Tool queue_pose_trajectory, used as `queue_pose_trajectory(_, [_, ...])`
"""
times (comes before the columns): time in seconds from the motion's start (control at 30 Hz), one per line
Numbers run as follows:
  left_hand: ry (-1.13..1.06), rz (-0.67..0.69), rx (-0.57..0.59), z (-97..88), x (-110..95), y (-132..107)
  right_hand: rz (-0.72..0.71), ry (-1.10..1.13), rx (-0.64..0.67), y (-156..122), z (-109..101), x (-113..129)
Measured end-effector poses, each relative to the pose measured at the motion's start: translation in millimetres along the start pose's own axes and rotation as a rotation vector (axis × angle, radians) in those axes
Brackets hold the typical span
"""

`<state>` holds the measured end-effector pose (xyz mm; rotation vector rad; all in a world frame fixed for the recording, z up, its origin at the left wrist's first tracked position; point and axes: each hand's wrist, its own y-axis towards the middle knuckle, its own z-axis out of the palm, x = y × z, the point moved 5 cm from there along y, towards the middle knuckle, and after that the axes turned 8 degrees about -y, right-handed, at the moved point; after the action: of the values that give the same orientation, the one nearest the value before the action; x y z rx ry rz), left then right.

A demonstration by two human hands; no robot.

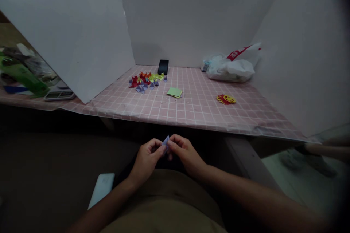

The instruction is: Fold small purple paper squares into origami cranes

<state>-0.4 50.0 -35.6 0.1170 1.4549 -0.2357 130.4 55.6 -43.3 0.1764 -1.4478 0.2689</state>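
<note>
Both hands — left hand [147, 157], right hand [183, 151] — pinch purple paper [165, 140].

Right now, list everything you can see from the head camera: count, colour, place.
folded paper pieces: many; red, orange, yellow-green, purple; clustered left of centre on the table
phone: one, black, propped against the back board
paper squares: small stack, light green, mid table
paper cutouts: a few, yellow and red, right part of the table
plastic bag: one, white with red print, back right
tablecloth: one, pink grid
calculator: one, grey, far left
green packaging: far left, blurred
purple paper piece: one, pinched between both hands
left hand: below the table edge
right hand: beside it
</note>
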Motion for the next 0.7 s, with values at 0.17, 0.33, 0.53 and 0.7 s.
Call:
queue_pose_trajectory(0.17, [-0.007, -0.084, 0.087, 5.3, 2.2, 0.3, 0.026, -0.028, -0.047, 1.6, -5.6, 1.8])
queue_pose_trajectory(0.33, [-0.063, -0.170, 0.099, 6.6, 13.3, 1.7, 0.020, -0.034, -0.118, 0.9, -9.5, 4.0])
queue_pose_trajectory(0.53, [-0.083, -0.125, 0.019, 0.9, 14.2, 1.8, -0.003, -0.043, -0.142, 4.0, -14.2, 6.6])
queue_pose_trajectory(0.7, [-0.059, -0.069, -0.007, -3.8, 13.0, 2.5, 0.004, 0.008, -0.134, 6.9, -14.3, 6.6])
